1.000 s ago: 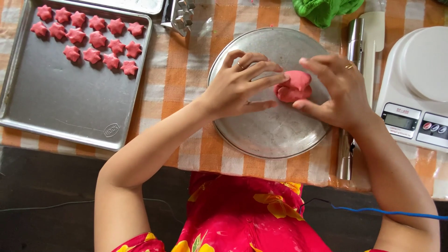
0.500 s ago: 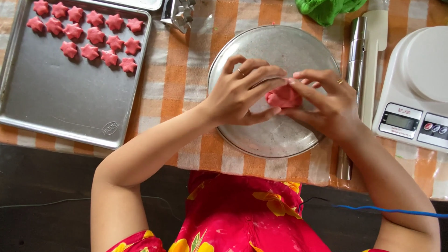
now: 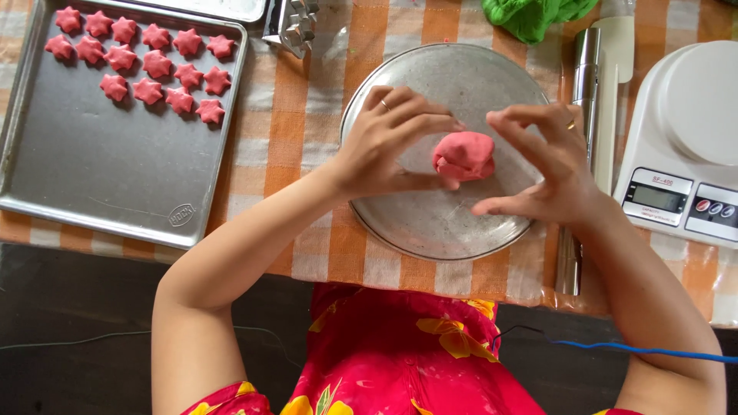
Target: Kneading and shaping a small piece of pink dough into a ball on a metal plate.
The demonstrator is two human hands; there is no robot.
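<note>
Pink dough, one soft folded lump (image 3: 463,156), sits on the round grey metal plate (image 3: 400,223), right of the plate's centre. My left hand (image 3: 384,146) has its thumb pressed under the lump's near edge and its fingertips at the far side, a loose pinch rather than a firm clasp. My right hand (image 3: 550,165) is spread open beside the lump, fingers curled above the plate, gripping nothing; whether a fingertip grazes the dough I cannot tell.

Surroundings noted: the plate rests on an orange-and-white checked cloth (image 3: 292,84). To the left, a rectangular steel baking tray (image 3: 115,177) carries rows of small pink star-shaped pieces (image 3: 146,65) in its far corner. A metal cutter (image 3: 290,27) stands at the tray's upper right. A steel rolling pin (image 3: 584,69) lies beside the plate, and a white kitchen scale (image 3: 684,138) beyond it. A green lump (image 3: 534,15) shows at the top edge.

Assessment: shaping such a lump goes best with even pressure from both palms, closing the visible fold lines so the surface smooths, and keeping it over the plate so no crumbs reach the cloth.
</note>
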